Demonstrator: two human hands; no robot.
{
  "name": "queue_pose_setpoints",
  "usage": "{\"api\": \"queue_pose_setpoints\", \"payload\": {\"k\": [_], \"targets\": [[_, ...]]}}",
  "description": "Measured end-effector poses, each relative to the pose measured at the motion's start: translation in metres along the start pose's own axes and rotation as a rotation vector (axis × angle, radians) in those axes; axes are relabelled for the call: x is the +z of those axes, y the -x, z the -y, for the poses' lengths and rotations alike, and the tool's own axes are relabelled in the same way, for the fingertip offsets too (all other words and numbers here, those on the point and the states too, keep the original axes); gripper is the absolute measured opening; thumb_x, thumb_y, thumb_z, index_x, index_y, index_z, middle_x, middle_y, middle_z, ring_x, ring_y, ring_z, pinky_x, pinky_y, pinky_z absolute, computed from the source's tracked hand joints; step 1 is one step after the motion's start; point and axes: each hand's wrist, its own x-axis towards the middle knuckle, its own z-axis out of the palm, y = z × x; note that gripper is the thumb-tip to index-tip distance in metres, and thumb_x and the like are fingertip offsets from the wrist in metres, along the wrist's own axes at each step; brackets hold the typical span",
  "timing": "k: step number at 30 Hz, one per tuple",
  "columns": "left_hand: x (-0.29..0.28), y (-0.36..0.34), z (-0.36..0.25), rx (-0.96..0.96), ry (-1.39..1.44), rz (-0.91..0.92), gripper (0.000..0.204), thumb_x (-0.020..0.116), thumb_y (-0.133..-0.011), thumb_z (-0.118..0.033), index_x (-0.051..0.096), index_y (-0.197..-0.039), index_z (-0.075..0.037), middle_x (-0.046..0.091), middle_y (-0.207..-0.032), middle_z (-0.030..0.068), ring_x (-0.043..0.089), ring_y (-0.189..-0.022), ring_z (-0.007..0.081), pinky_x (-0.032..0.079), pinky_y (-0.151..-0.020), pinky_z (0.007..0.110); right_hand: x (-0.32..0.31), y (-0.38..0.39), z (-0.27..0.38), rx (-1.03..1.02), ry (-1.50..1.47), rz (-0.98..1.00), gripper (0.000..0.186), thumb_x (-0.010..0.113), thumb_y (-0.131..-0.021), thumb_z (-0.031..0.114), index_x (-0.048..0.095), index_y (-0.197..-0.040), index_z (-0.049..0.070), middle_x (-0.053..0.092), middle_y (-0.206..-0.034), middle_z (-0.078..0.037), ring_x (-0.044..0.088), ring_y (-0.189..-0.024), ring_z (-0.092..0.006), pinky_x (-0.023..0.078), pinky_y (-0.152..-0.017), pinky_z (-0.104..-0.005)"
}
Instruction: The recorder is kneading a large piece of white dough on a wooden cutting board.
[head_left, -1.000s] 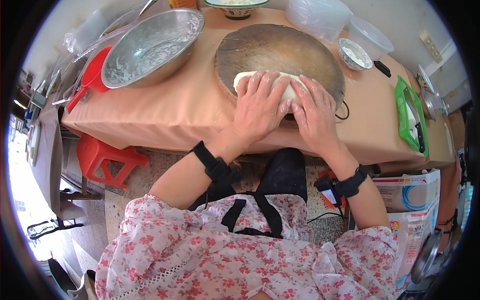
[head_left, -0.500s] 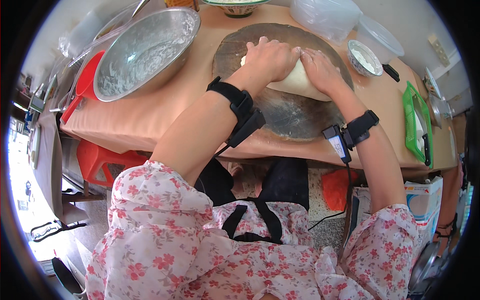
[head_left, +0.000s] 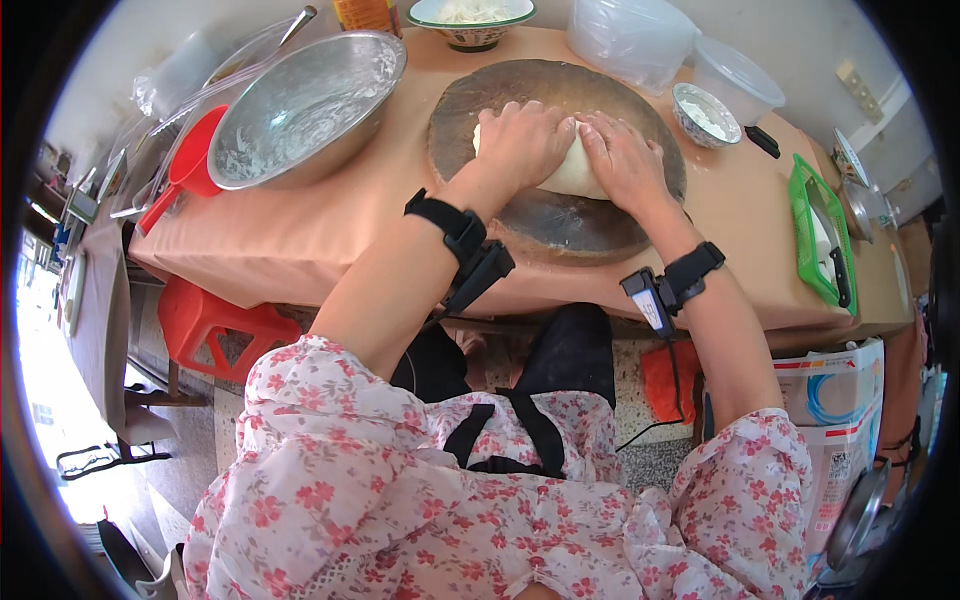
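Note:
A thick, smooth roll of white dough lies on a round, dark wooden board on the table. My left hand curls over the dough's left part, fingers bent across its far side. On the right part my right hand presses in the same way, its thumb side close to the left hand. Between and below the hands some dough shows; the rest is hidden under the palms and fingers. Black straps with small devices sit on both forearms.
Left stands a flour-dusted metal basin beside a red dipper. Behind the board is a green-rimmed bowl of pale shreds. A small bowl of white powder, a clear tub and a green basket with a knife are right.
The whole view has shifted slightly. Both hands sit a little nearer to me on the board. Less dough shows past the right hand than before.

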Motion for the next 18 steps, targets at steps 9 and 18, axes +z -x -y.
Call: {"api": "queue_pose_setpoints", "payload": {"k": [9, 18], "targets": [[0.016, 0.082, 0.008, 0.421, 0.181, -0.615, 0.025, 0.059, -0.089, -0.023, 0.064, -0.112, -0.015, 0.06, -0.108, 0.0054, 0.053, -0.105, 0.0281, 0.035, -0.094, 0.043, -0.008, 0.085, 0.02, -0.347, -0.035, -0.346, 0.039, 0.051, -0.095, 0.032, 0.056, -0.129, 0.014, 0.054, -0.129, -0.013, 0.049, -0.122, -0.0314, 0.036, -0.097, -0.0479], [0.029, 0.083, -0.009, 0.343, 0.213, -0.749, 0.022, 0.062, -0.083, -0.017, 0.059, -0.104, -0.012, 0.058, -0.1, 0.0063, 0.052, -0.095, 0.0281, 0.037, -0.087, 0.041, 0.0, 0.076, 0.03, -0.316, 0.004, -0.387, 0.036, 0.055, -0.093, 0.026, 0.058, -0.126, 0.012, 0.059, -0.116, -0.01, 0.056, -0.107, -0.0302, 0.041, -0.088, -0.0445]]}}
